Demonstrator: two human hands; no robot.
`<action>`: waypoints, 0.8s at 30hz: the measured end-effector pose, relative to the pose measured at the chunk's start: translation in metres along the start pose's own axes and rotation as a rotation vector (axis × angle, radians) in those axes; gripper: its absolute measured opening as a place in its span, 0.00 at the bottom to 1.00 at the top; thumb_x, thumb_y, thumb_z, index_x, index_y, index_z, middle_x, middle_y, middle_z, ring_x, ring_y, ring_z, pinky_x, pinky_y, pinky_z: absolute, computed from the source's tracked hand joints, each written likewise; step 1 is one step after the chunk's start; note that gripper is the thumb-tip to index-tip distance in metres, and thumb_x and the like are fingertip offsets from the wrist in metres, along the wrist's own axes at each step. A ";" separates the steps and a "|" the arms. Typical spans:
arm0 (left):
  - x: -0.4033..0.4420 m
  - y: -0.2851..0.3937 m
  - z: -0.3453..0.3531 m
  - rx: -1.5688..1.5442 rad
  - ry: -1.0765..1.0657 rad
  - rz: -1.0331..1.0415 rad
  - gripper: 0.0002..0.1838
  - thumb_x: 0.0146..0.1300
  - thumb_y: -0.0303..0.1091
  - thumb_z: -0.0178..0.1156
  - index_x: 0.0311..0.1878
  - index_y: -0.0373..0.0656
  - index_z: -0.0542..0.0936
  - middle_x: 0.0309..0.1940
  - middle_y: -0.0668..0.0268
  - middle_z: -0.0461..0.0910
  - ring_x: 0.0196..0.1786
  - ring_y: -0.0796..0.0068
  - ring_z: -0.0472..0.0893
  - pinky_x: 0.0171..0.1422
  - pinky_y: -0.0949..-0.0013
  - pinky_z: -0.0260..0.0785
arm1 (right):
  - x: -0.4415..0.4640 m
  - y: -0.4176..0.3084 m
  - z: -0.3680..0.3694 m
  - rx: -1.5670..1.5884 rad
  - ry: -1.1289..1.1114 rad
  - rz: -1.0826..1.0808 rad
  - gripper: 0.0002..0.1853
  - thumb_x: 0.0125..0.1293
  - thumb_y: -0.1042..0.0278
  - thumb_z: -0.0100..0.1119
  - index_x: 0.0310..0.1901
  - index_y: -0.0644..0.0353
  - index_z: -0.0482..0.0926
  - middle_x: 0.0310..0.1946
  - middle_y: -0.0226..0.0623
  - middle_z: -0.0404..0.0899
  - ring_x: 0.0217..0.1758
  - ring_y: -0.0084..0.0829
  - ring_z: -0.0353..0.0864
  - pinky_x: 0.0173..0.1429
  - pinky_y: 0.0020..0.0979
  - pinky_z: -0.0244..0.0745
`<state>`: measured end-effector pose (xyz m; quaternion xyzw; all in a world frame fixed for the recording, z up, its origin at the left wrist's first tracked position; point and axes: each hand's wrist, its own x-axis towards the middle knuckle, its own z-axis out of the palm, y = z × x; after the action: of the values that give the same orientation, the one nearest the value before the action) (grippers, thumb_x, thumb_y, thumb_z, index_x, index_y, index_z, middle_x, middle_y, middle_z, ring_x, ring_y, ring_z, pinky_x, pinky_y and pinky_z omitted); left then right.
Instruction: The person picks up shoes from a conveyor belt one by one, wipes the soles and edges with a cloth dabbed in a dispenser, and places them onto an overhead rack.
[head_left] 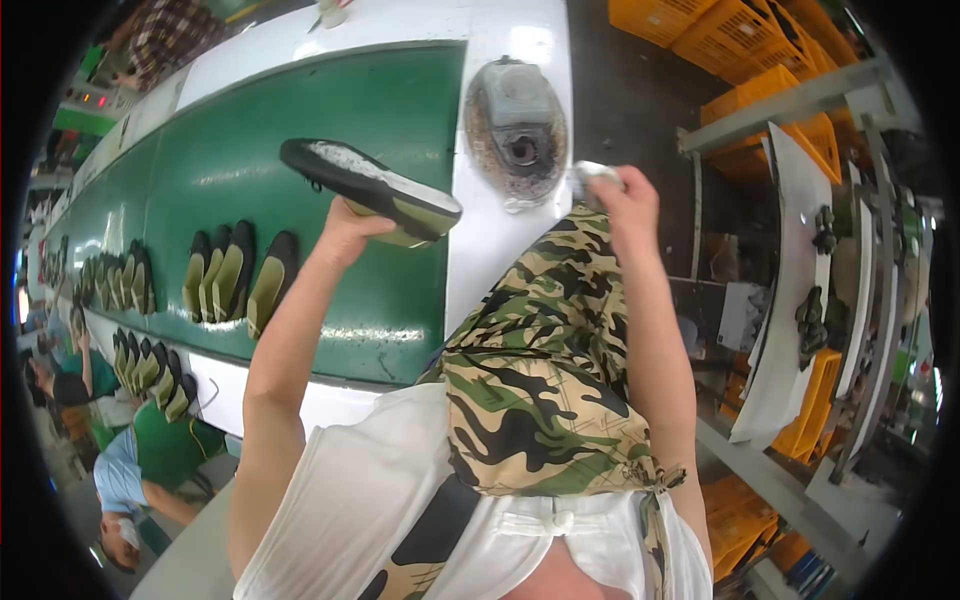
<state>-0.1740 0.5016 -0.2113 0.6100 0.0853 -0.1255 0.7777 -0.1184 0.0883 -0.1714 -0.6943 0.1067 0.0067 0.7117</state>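
The person's left hand grips a black-and-olive shoe with a long white area on its upward-facing side; the thumb lies across the olive end, and the other fingers are mostly hidden beneath. The shoe is raised over the long green work surface set into a white counter, near the green surface's right edge, its black end tilted towards the upper left. The right hand has thumb and fingers closed around a small, whitish object, too blurred to identify, just beside the counter's right edge. Near that same edge, towards the upper right corner, a grey, box-like container with a dark round opening sits in a brown-stained oval tray. Along the lower edge of the green surface stands a cluster of olive-and-black shoes, with more lined up towards its far left end.
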 end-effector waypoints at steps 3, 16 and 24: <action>-0.004 0.033 0.073 0.238 -0.073 0.253 0.36 0.40 0.22 0.77 0.57 0.35 0.75 0.52 0.60 0.81 0.55 0.62 0.80 0.62 0.60 0.72 | -0.010 -0.015 0.032 0.182 -0.128 0.041 0.08 0.57 0.76 0.70 0.35 0.63 0.79 0.29 0.29 0.80 0.31 0.18 0.76 0.36 0.23 0.71; 0.013 0.046 0.185 -0.031 -0.473 0.270 0.19 0.70 0.33 0.56 0.62 0.38 0.72 0.58 0.55 0.76 0.56 0.67 0.79 0.62 0.63 0.75 | -0.031 -0.042 0.020 0.358 -0.017 0.172 0.10 0.55 0.73 0.69 0.35 0.63 0.76 0.28 0.30 0.78 0.28 0.18 0.73 0.33 0.24 0.67; 0.040 0.008 0.179 0.725 -0.388 0.664 0.29 0.53 0.27 0.72 0.60 0.39 0.74 0.54 0.60 0.80 0.55 0.69 0.80 0.60 0.64 0.73 | -0.041 -0.074 0.019 0.467 0.009 0.151 0.10 0.53 0.73 0.70 0.34 0.61 0.76 0.28 0.30 0.78 0.27 0.19 0.73 0.31 0.24 0.67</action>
<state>-0.1371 0.3265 -0.1725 0.7996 -0.3069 -0.0041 0.5162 -0.1440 0.1097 -0.0921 -0.5011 0.1603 0.0318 0.8498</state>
